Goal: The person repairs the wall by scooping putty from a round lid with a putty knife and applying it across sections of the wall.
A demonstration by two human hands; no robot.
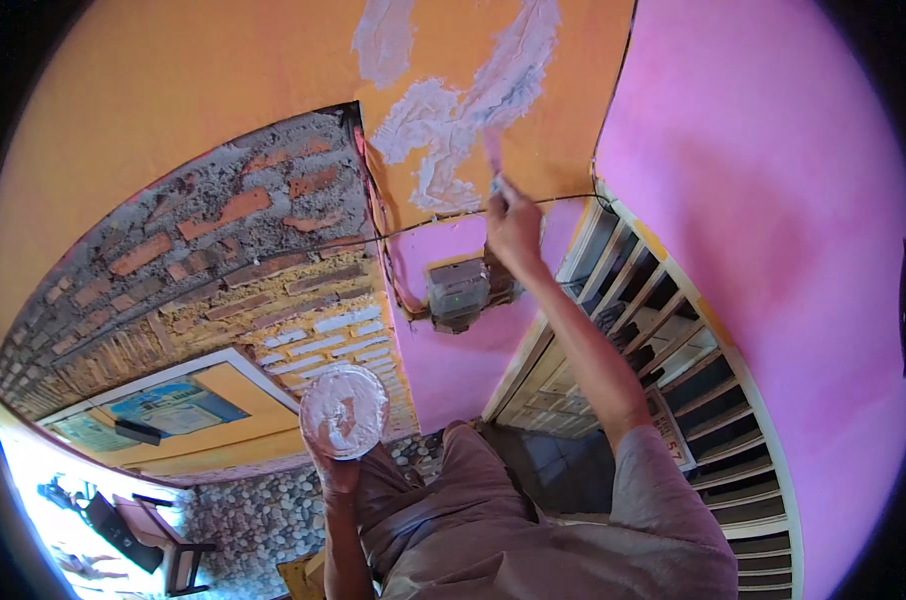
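Note:
My right hand (514, 222) is raised to the orange wall (273, 60), its fingers wrapped round the handle of a putty knife (493, 155). The narrow blade is blurred and points up at the lower side of thick, rough smears of whitish putty (423, 120) on that wall. Lower and to the left, my left hand (339, 473) holds up a round, shallow dish (306, 425) from beneath. Whitish putty (358, 395) covers much of its face, with a scraped hollow near the middle. Most of my left fingers are hidden behind the dish.
Bare brick and mortar (233, 210) show left of the putty. A grey electrical box (458, 290) is on the pink wall below, with a cable (378, 225) nearby. White slatted bars (713, 370) curve along the right. A chair (178, 550) stands on the pebble-patterned floor (248, 520).

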